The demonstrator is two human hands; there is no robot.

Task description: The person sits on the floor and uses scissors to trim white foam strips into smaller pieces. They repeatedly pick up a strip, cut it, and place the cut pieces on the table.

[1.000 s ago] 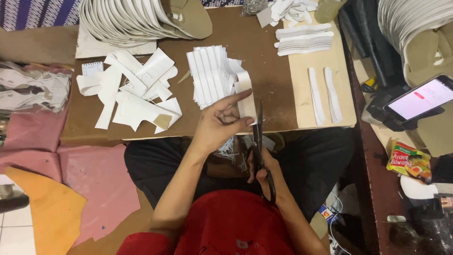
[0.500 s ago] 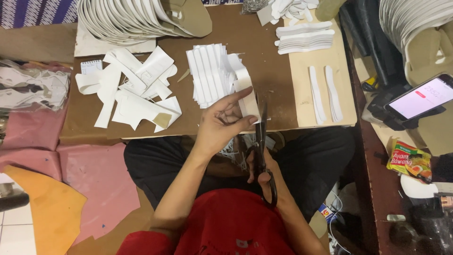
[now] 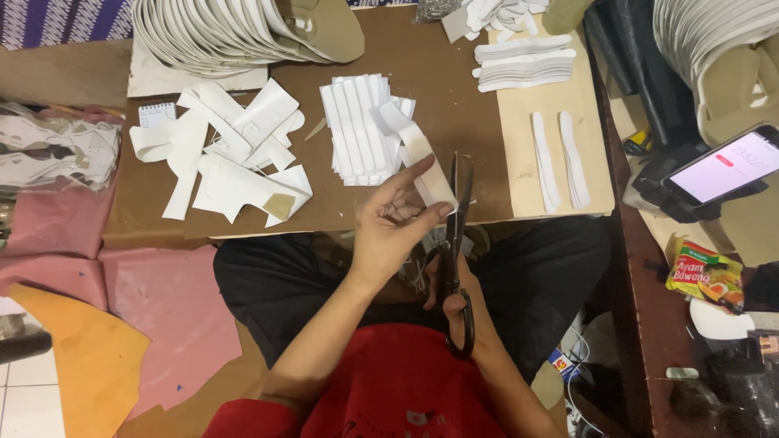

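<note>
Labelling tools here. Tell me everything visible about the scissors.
The scissors are large, dark and metal-looking, with long blades and looped black handles. They stand roughly upright in the view, tips pointing away from the person, blades nearly closed along the edge of a white strip. The right hand has the handles in its grip; the left hand holds the strip beside the blades, above the brown table.

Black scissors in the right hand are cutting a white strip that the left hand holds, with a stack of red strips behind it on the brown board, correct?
Not quite. In the head view the stack of strips on the brown board is white, not red. The rest holds: the right hand works the black scissors on the white strip held by the left hand.
</note>
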